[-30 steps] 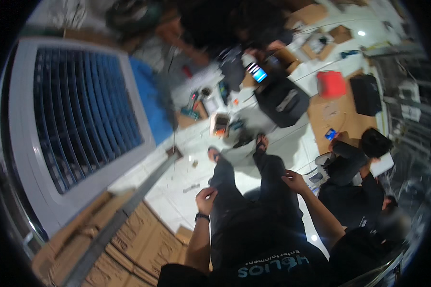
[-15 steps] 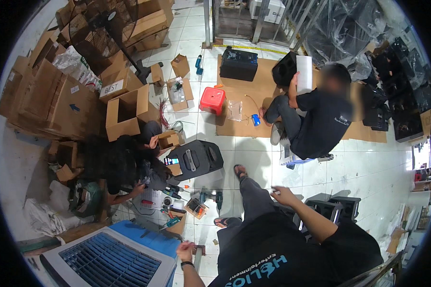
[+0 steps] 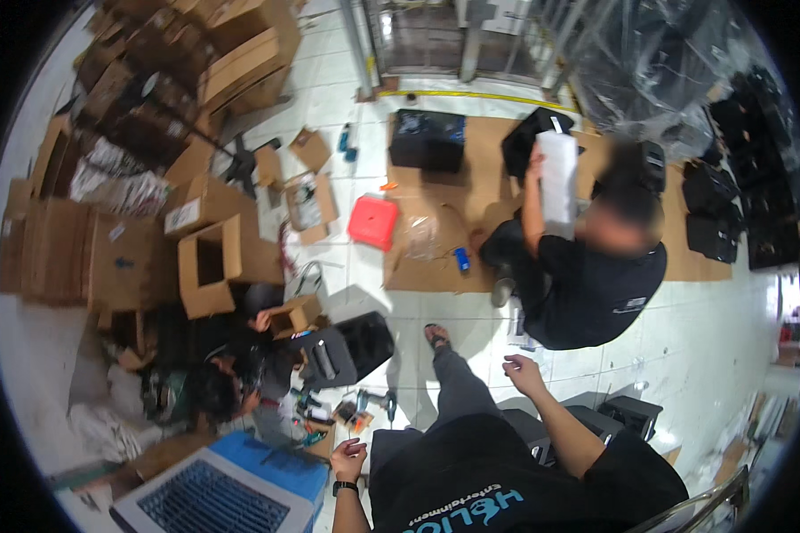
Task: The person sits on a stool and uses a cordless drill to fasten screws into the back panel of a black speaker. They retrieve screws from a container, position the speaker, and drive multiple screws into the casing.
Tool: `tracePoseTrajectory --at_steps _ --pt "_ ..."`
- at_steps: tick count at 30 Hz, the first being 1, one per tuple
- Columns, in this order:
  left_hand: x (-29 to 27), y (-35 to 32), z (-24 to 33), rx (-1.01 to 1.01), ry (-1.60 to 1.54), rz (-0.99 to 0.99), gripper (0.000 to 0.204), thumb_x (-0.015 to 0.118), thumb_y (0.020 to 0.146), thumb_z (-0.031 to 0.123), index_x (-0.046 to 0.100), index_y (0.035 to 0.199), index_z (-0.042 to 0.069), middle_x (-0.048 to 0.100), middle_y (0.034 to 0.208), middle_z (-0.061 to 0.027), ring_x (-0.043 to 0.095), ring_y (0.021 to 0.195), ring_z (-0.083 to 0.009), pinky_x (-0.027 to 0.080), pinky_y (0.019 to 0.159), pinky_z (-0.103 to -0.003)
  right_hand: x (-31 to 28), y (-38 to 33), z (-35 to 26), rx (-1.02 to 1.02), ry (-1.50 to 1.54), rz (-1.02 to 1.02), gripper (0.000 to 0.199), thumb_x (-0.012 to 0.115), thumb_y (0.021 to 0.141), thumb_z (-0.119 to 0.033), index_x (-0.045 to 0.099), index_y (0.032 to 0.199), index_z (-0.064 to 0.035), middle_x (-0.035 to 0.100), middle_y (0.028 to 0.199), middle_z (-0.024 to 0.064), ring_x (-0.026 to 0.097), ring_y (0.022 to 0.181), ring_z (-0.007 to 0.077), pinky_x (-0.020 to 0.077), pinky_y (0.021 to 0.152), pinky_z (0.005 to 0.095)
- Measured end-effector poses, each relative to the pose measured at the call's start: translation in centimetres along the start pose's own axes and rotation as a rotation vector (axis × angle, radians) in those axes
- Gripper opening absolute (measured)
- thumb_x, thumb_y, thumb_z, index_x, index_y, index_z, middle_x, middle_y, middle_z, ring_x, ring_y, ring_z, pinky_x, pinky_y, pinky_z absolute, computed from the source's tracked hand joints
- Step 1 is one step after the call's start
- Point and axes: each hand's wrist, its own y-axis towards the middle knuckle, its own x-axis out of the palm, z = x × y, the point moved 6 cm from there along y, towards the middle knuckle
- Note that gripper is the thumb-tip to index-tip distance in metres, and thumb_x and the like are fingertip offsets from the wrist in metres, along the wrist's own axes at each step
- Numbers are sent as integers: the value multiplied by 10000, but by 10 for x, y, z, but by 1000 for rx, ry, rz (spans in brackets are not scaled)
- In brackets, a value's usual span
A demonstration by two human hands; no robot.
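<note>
The person stands on the tiled floor (image 3: 738, 355), between handling steps. Left hand (image 3: 348, 458) and right hand (image 3: 523, 373) hang loosely open, holding nothing. Nearest item: hand tools (image 3: 364, 409) on the floor ahead; reaching them likely requires bending down.

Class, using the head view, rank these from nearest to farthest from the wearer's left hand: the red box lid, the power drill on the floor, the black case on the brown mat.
1. Power drill: on the tiles just above the left hand.
2. Red box lid: farther up, at the mat's left edge.
3. Black case: farthest, at the mat's top.
</note>
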Motion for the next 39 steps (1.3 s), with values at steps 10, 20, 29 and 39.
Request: tracePoseTrajectory --at_steps 10,20,29,39 --pt "11 64 160 232 -269 -3 201 723 858 -33 647 1043 -11 747 893 -81 719 823 -143 572 763 -270 -13 -6 10 110 -150 -145 424 745 864 -338 743 1176 -51 774 1003 159 744 958 312 575 872 394" --pt "-16 -115 -55 -133 -303 464 190 736 828 39 649 991 -3 725 846 -64 696 788 -158 563 734 -299 50 79 -88 -297 -484 -419 433 741 867 -302 718 1204 -32 768 1046 166 739 980 317 569 898 409" --pt "126 -329 -175 -344 -896 1069 282 736 896 0 681 1169 -43 776 1016 -106 719 925 -123 575 867 -279 243 17 -176 -848 -794 -946 416 763 854 -205 707 1194 28 763 961 175 749 911 263 593 818 371" --pt "274 -544 -276 -453 -1367 1670 237 832 842 12 722 1042 -54 780 964 -132 745 889 -148 587 819 -267 420 -362 -74 -1204 -1319 -1463 423 795 844 -210 709 1203 -3 766 960 137 749 899 230 578 855 336"
